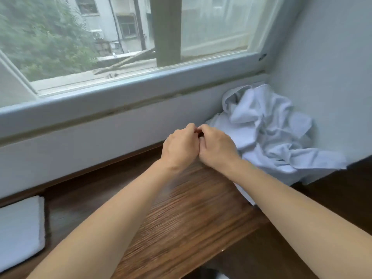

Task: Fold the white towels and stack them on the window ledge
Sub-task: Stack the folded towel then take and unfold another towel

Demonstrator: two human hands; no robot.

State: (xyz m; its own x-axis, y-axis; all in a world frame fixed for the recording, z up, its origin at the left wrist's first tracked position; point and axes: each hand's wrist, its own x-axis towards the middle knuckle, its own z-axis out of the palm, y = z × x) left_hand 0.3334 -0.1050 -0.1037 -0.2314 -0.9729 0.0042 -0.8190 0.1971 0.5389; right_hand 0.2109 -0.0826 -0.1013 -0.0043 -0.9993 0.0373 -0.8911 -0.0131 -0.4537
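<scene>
Window point(90, 37) across the top of the view; glass looks out on trees and a building. Below it a pale wall band, then the wooden ledge point(181, 208), dark brown grain, running left to right.

Pile of unfolded white towels point(267, 127): crumpled heap in the right corner of the ledge, against the side wall and the wall under the window. Several layers, count not readable.

Folded towel point(20, 228): flat white rectangle at the far left of the ledge, partly cut off by the frame edge. Whether it is one towel or a stack, cannot tell.

Left hand point(179, 147) and right hand point(217, 147): side by side, touching, over the ledge just beside the near-left edge of the pile. Fingers of both curled in, backs of hands toward the camera. Fingertips meet at the top; whether they pinch a towel edge or nothing is hidden, so cannot tell. Frame slightly motion-blurred.

Progress, judged: at least one towel folded and placed left; the bulk remains in the heap. Task early to mid. Likely step in hand: picking the next towel from the pile.
</scene>
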